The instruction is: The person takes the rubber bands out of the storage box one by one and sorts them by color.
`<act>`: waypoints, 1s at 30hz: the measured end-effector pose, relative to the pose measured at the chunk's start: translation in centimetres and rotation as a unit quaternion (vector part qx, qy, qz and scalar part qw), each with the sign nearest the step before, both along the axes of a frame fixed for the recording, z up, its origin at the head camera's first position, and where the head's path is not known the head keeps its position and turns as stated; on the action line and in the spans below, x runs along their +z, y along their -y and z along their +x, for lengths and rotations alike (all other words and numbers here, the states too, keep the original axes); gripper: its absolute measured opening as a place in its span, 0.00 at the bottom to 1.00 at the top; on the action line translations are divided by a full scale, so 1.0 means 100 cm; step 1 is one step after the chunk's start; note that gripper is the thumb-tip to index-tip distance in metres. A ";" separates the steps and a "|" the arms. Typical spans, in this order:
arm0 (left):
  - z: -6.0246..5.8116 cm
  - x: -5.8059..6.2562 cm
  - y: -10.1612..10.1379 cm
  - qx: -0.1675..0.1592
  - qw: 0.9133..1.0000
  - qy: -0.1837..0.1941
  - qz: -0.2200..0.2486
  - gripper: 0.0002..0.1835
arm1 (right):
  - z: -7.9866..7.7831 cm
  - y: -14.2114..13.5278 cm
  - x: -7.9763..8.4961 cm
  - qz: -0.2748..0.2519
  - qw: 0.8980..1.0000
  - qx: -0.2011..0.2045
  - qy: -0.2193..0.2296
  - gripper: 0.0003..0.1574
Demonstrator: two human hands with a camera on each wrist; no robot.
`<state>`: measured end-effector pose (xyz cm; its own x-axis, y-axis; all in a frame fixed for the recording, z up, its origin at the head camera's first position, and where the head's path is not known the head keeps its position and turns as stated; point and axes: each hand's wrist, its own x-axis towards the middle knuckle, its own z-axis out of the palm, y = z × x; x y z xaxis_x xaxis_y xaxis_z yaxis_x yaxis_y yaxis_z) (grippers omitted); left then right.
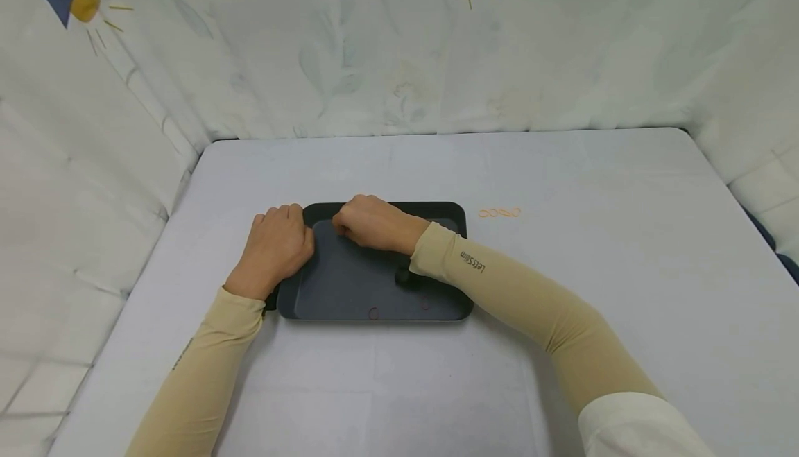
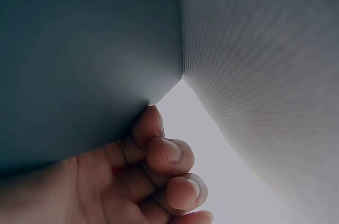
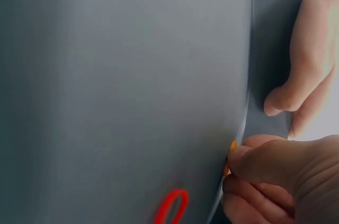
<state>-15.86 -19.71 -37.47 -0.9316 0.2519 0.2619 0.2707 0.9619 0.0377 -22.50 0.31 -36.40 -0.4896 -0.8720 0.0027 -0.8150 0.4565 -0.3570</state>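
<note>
A dark grey tray [image 1: 349,283] lies on the table in front of me. My left hand [image 1: 275,249] grips its left rim; the right wrist view shows the thumb [image 3: 302,60] over the rim, and in the left wrist view the other fingers [image 2: 175,152] curl beneath the tray's edge. Over the tray's far left part, my right hand [image 1: 377,225] pinches a small orange rubber band [image 3: 226,168] against the inner side wall. The head view hides that band behind the hand. A red rubber band [image 3: 172,205] lies close by inside the tray.
Near the tray's front edge lies a thin reddish ring [image 1: 374,313], with another faint ring [image 1: 426,302] to its right. Several orange rubber bands [image 1: 499,213] lie in a row on the white tablecloth [image 1: 593,235], right of the tray. Pale patterned curtains [image 1: 399,62] enclose the table.
</note>
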 end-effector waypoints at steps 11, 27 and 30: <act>-0.002 0.001 0.001 0.012 0.999 0.040 0.002 0.11 | -0.001 -0.001 -0.001 0.021 0.999 0.008 0.025 0.12; -0.003 0.003 0.001 0.021 0.998 0.064 0.003 0.11 | -0.002 -0.003 -0.002 0.021 0.998 -0.005 0.058 0.11; -0.003 0.002 0.001 0.022 0.998 0.063 0.002 0.11 | -0.002 -0.002 -0.002 0.028 0.998 0.001 0.058 0.12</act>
<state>-16.14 -19.85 -37.22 -0.9673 0.2094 0.1430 0.2212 0.9725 0.0724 -22.71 0.49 -36.64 -0.4815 -0.8705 -0.1021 -0.7712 0.4762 -0.4225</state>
